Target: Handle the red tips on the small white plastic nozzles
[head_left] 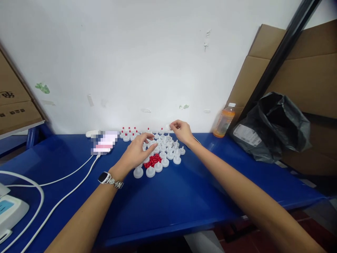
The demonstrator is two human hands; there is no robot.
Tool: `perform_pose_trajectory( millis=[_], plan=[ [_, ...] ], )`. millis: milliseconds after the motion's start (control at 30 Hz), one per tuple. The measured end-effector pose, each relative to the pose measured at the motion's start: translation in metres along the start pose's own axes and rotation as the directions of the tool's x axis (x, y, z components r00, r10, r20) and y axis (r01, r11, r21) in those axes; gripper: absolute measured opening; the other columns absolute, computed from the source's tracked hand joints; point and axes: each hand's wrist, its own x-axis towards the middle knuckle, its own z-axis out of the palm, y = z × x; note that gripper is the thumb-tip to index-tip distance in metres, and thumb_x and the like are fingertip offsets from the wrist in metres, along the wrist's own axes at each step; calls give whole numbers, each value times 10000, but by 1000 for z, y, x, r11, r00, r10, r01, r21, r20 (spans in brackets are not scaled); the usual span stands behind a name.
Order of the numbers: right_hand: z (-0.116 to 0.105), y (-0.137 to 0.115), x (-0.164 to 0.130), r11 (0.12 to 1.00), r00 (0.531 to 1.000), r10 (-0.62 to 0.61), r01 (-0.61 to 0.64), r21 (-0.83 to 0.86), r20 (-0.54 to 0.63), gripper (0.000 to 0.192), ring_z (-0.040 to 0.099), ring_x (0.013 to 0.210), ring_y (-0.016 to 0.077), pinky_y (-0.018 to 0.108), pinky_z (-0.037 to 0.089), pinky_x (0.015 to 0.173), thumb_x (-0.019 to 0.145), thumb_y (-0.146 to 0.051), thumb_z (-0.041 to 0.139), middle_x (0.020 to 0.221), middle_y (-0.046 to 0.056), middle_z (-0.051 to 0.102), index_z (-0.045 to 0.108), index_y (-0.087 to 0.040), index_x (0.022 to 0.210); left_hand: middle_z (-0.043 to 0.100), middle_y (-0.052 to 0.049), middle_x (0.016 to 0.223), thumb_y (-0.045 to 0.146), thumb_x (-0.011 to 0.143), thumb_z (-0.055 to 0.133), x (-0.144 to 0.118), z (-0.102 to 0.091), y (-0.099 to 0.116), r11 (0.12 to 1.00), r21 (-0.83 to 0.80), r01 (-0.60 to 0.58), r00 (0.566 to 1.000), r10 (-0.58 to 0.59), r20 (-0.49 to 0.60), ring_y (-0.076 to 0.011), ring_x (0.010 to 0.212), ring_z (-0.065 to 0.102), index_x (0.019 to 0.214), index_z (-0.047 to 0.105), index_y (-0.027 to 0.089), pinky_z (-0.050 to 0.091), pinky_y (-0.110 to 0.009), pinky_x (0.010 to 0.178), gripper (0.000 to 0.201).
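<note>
Left hand (pixel 137 151) over caps (pixel 163 151); right hand (pixel 181 130) pinches one

My left hand (pixel 137 153) covered part of the cluster of small white plastic caps (pixel 164 153), so what its fingers gripped could not be told. A pixelated rectangular patch (pixel 104 142) hid an object on the blue table (pixel 184 196). The frame edge cropped the white device (pixel 10 211) and the brown cardboard boxes (pixel 14 102).

Your left hand (pixel 137 151) sits low, palm down, fingers curled; your right hand (pixel 181 130) reaches further out, fingertips pinched together.
</note>
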Motion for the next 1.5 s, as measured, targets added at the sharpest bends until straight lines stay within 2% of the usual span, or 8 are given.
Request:
perform_pose_trajectory(
  millis=[67,267,533,733,967,1067,1200,1500],
  plan=[
    [6,18,21,962,989,134,-114,-248,67,230,670,827,156,246,485,766,891,-257,511,912,63,744,705,-160,967,668,-72,1135,476,922,547,0,2,1,1000,21,-1,1000,0,14,-238,1007,631,1123,607,220,494,-405,858,331],
    [33,38,47,900,961,219,-133,-416,167,163,689,888,223,277,483,772,789,-207,621,937,109,755,755,-166,871,641,-63,1057,450,937,522,-3,8,6,999,46,-19,997,15,79,-243,999,606,1043,641,219,474,-420,885,281],
    [48,23,70,840,938,260,-103,-533,230,313,680,1007,290,331,499,833,786,-368,658,1067,179,731,742,-135,977,629,-62,1027,461,951,493,-2,13,4,997,49,-63,993,58,99,-252,1013,585,982,660,225,451,-436,927,290],
    [66,9,69,832,944,262,-114,-542,203,220,683,1003,277,329,493,845,740,-216,687,1053,171,731,732,-143,943,633,-62,1043,448,956,491,-6,9,7,997,20,-79,994,77,83,-245,1010,600,950,653,228,466,-420,915,274],
    [33,-14,39,925,985,133,-84,-371,109,215,671,834,184,277,472,749,876,-334,535,905,69,738,688,-196,937,600,-71,1121,429,955,503,-9,3,12,998,29,-47,999,47,5,-241,1024,597,1116,608,234,475,-430,920,274],
    [21,-30,2,991,994,65,-75,107,93,190,630,682,153,260,455,654,849,-355,566,751,45,707,624,-174,834,540,-100,1249,429,942,532,-10,5,16,999,3,-43,995,43,-92,-225,1003,601,1294,501,239,501,-404,867,401],
    [23,-45,-49,838,979,54,-151,525,195,298,563,593,128,256,440,604,819,-485,619,688,12,672,549,-197,802,582,-86,1196,397,960,516,-10,6,20,993,-71,-96,990,87,-112,-196,961,606,1300,481,231,507,-355,815,380],
    [32,-52,-78,884,990,53,-109,454,134,542,412,517,128,270,320,507,900,-693,407,539,-31,439,441,-225,629,569,-79,1159,391,936,583,-8,-7,22,971,-112,-211,976,204,-70,-181,948,580,1246,551,241,510,-311,776,346]
  ],
)
